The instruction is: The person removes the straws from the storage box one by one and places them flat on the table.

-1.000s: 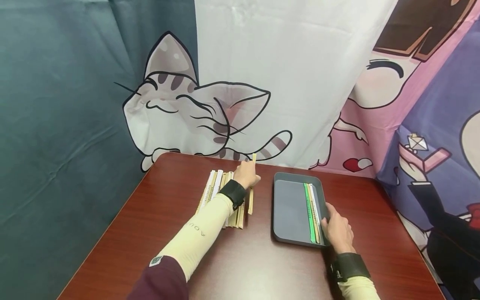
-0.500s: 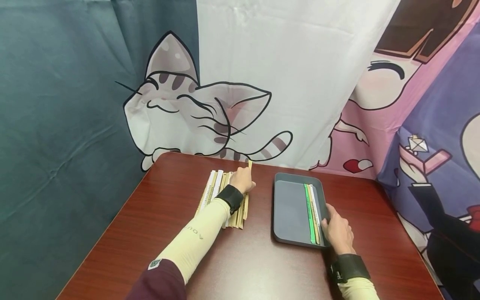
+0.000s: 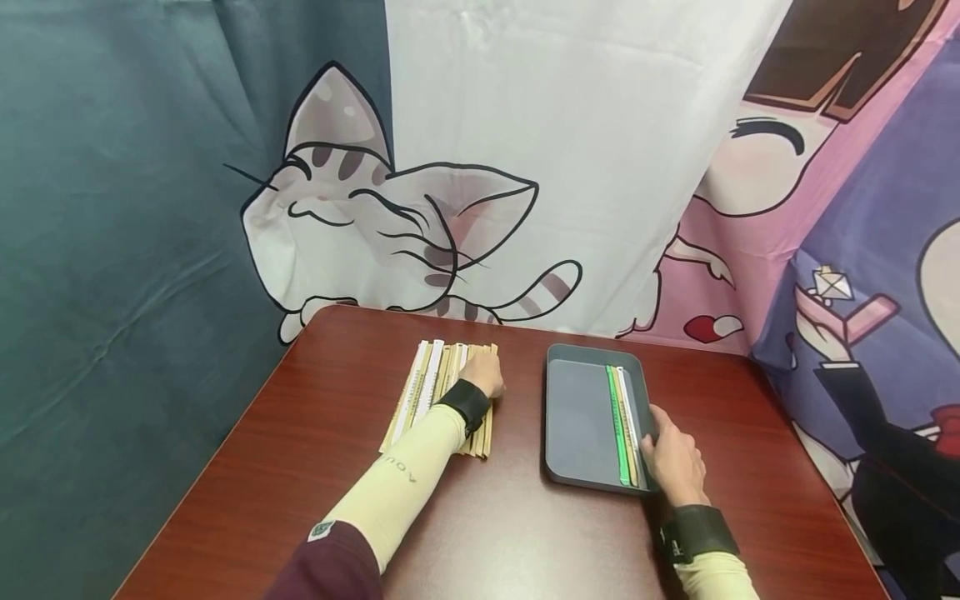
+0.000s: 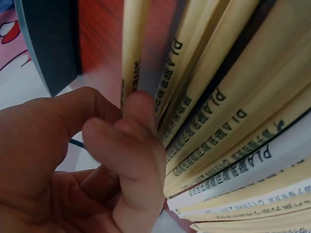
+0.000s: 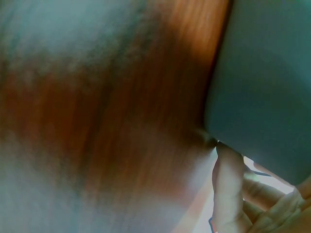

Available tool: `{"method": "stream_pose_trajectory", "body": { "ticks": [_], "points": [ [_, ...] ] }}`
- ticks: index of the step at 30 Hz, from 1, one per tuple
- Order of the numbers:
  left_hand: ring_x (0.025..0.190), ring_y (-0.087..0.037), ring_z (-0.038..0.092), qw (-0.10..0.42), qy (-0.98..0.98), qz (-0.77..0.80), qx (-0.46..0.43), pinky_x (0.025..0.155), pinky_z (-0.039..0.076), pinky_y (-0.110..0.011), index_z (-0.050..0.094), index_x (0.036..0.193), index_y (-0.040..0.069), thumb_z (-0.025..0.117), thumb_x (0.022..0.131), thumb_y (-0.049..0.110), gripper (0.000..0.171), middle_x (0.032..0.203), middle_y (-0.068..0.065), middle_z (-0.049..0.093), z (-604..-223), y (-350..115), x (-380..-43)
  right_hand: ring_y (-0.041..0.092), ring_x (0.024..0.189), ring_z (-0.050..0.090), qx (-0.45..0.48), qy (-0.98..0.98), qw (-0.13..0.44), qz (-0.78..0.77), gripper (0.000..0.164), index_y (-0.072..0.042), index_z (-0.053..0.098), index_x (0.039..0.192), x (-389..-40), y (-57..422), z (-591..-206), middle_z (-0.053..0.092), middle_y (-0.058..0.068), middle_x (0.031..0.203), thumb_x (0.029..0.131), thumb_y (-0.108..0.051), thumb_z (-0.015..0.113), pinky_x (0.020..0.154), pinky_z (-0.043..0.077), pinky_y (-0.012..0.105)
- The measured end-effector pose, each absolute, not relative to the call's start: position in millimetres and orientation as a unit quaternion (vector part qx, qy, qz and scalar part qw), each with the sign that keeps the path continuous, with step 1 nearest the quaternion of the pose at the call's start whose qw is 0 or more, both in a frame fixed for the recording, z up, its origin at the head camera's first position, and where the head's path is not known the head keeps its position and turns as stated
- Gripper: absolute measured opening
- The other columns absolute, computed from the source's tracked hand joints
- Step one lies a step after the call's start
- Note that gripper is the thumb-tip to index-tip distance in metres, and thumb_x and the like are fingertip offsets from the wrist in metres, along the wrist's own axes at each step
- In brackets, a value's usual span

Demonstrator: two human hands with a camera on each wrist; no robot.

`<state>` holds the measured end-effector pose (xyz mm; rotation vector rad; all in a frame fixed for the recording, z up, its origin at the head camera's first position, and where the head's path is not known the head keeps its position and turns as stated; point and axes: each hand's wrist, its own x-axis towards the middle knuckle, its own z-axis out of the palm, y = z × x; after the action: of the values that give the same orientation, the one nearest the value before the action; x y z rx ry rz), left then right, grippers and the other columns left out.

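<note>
Several paper-wrapped straws (image 3: 429, 385), tan and white with dark printing, lie side by side in a row left of the tray. At the row's right end my left hand (image 3: 483, 372) pinches one tan wrapped straw (image 4: 132, 43) between thumb and fingers. In the left wrist view that straw stands slightly apart from its neighbours. The grey tray (image 3: 581, 417) holds a green straw (image 3: 618, 425), a tan one and a white one along its right side. My right hand (image 3: 677, 458) grips the tray's right rim, thumb at the edge and fingers outside against the wall (image 5: 257, 97).
Everything stands on a reddish-brown wooden table (image 3: 480, 517). A printed cloth (image 3: 585, 167) with a cartoon cat hangs behind its far edge. A strip of tabletop separates the straw row from the tray.
My left hand has moved left and down with the tan straw, from beside the row to its right end, where the straw now lies alongside the others. My right hand has stayed on the tray.
</note>
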<state>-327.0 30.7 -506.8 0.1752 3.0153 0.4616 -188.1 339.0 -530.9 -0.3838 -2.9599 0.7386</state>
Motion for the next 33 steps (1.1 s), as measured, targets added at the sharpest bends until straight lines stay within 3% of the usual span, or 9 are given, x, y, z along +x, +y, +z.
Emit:
{"method": "stream_pose_trajectory", "body": {
  "ticks": [4,15,22,33],
  "points": [
    [0.090,-0.029,0.070,0.059,0.983,0.167,0.043,0.075,0.059,-0.043,0.075,0.099,0.000,0.076,0.085,0.011,0.018,0.101,-0.018,0.072,-511,29,-327,0.044,0.081,0.066,-0.124,-0.962,0.035,0.239,0.058,-0.013,0.042,0.153,-188,338,-530,0.060,0.034,0.129,0.097,-0.014,0.057,0.058,0.048,0.053],
    [0.099,-0.032,0.071,0.064,0.984,0.161,0.038,0.080,0.059,-0.043,0.075,0.104,0.000,0.077,0.083,0.012,0.023,0.110,-0.021,0.073,-509,27,-329,0.039,0.075,0.064,-0.124,-0.962,0.040,0.241,0.058,-0.012,0.043,0.153,-189,337,-529,0.061,0.034,0.127,0.097,-0.014,0.057,0.055,0.045,0.048],
    [0.096,-0.032,0.071,0.069,0.982,0.173,0.020,0.076,0.059,-0.044,0.075,0.103,0.001,0.082,0.083,0.015,0.025,0.109,-0.020,0.073,-510,29,-328,0.041,0.077,0.064,-0.126,-0.962,0.039,0.240,0.057,-0.013,0.043,0.153,-188,338,-529,0.062,0.034,0.127,0.097,-0.014,0.057,0.056,0.046,0.049],
    [0.100,-0.035,0.072,0.009,0.982,0.184,0.032,0.077,0.059,-0.047,0.075,0.106,0.004,0.083,0.086,0.024,0.030,0.114,-0.019,0.073,-482,37,-329,0.043,0.078,0.065,-0.121,-0.963,0.039,0.239,0.058,-0.012,0.043,0.153,-188,339,-530,0.061,0.035,0.128,0.097,-0.014,0.057,0.058,0.047,0.051]
  ]
}}
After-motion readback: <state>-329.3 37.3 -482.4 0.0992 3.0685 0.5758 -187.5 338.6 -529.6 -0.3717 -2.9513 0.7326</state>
